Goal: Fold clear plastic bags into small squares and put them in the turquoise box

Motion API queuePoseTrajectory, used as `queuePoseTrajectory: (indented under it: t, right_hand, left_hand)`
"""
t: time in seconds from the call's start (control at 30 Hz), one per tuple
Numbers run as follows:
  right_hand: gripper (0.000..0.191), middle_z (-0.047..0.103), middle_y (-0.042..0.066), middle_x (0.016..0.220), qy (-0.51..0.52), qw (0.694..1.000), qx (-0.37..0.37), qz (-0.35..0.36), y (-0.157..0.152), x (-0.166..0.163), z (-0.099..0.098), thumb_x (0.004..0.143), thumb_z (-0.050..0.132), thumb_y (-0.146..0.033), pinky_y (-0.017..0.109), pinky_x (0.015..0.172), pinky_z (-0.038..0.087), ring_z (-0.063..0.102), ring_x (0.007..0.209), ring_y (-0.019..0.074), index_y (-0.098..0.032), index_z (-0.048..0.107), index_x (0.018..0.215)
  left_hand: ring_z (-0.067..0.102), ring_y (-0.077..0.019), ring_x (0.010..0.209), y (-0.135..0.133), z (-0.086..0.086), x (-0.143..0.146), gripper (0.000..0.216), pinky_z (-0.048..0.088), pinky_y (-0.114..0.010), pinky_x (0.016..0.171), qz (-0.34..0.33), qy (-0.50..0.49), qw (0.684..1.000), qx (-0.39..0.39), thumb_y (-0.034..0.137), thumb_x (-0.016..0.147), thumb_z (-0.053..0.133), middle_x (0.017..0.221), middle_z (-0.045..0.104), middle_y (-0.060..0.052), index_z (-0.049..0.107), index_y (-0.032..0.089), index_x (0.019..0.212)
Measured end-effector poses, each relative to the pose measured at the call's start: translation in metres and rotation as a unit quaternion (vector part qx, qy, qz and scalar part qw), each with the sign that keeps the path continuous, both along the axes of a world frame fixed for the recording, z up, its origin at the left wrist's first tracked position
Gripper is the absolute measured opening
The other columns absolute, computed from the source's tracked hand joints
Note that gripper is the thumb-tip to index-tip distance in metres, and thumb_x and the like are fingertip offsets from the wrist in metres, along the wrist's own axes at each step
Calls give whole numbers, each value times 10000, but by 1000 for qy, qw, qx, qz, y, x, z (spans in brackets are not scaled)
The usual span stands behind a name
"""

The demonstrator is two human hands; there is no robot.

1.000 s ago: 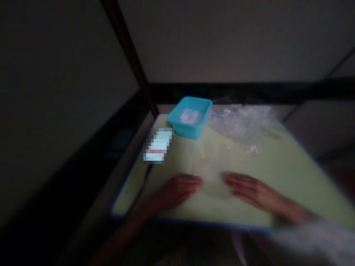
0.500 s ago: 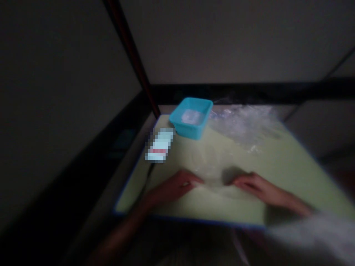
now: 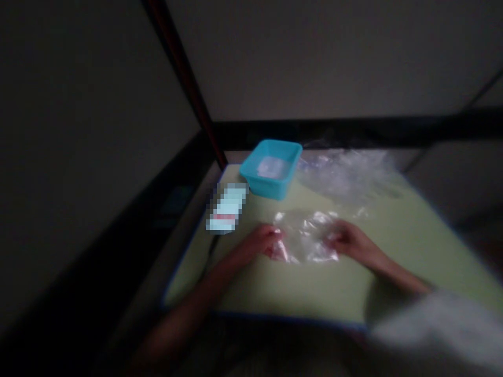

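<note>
A clear plastic bag (image 3: pixel 304 238) is stretched between my two hands just over the yellow-green tabletop, its surface glinting with wrinkles. My left hand (image 3: pixel 267 238) is closed on the bag's left side, with some fingers seen through the film. On the opposite side, my right hand (image 3: pixel 348 241) pinches the bag's right edge. The picture is dim and slightly blurred, so the exact finger placement is hard to make out. Nothing can be made out inside the bag.
A turquoise plastic basket (image 3: pixel 267 187) with something whitish inside stands at the back. Right of it lies a heap of clear plastic bags (image 3: pixel 349 173). A pixelated phone-like bright screen (image 3: pixel 228 207) with a dark cable is at the left of the blue-edged table (image 3: pixel 291 293).
Both hands have moved up and away from the near table edge. The plastic bag, lying low and faint before, is now raised and spread between them, catching light.
</note>
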State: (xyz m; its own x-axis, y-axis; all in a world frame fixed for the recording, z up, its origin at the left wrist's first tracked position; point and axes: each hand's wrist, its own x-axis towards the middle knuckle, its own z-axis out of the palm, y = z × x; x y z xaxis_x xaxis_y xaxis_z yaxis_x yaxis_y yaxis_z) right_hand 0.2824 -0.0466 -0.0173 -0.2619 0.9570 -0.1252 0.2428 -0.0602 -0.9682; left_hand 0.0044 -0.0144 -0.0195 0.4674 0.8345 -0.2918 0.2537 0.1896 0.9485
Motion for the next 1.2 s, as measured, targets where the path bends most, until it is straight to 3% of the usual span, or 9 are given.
queuePoseTrajectory:
  t: [0.2,0.37,0.43,0.63,0.93,1.2]
  right_hand:
    - [594,576,-67,590,17,999,-10,-43,-4,4,-2,591,758,-461,288,450,498,596,496,154,-235,426,1029]
    - [621,589,-54,595,36,996,-23,-73,-6,-1,1,597,742,-447,267,404,447,614,519,181,-233,369,1045]
    - [622,593,-53,608,40,996,-24,-75,-8,-2,4,610,736,-434,267,409,441,618,531,182,-233,354,1058]
    - [719,573,-74,636,65,993,-51,-84,-13,6,6,561,769,-334,236,402,420,587,527,146,-243,303,1102]
    - [673,521,-85,687,72,992,-63,-78,-17,-1,3,572,745,-337,220,374,413,556,498,114,-255,306,1076]
    - [573,499,-83,691,35,994,-66,-76,-19,-3,5,596,673,-357,219,346,402,557,459,113,-248,317,1031]
  left_hand:
    - [686,-183,713,-3,9,-7,456,510,-256,585,91,-51,994,-30,440,756,656,828,694,-70,518,144,1074]
    - [664,-162,625,-17,11,-19,507,448,-217,486,121,8,992,-17,364,742,658,707,676,0,432,173,1153]
    - [651,-161,622,-25,10,-20,551,430,-219,484,126,44,991,-1,309,711,674,683,659,20,420,171,1180]
    - [644,-165,701,-40,7,-12,639,480,-285,676,137,79,984,78,190,652,695,700,644,34,430,141,1232]
    - [593,-131,636,-40,1,-3,696,450,-243,628,150,86,980,97,134,656,661,652,611,59,384,144,1294]
    - [560,-125,596,-39,4,-2,675,419,-236,606,96,123,982,108,154,699,618,632,598,58,349,145,1319]
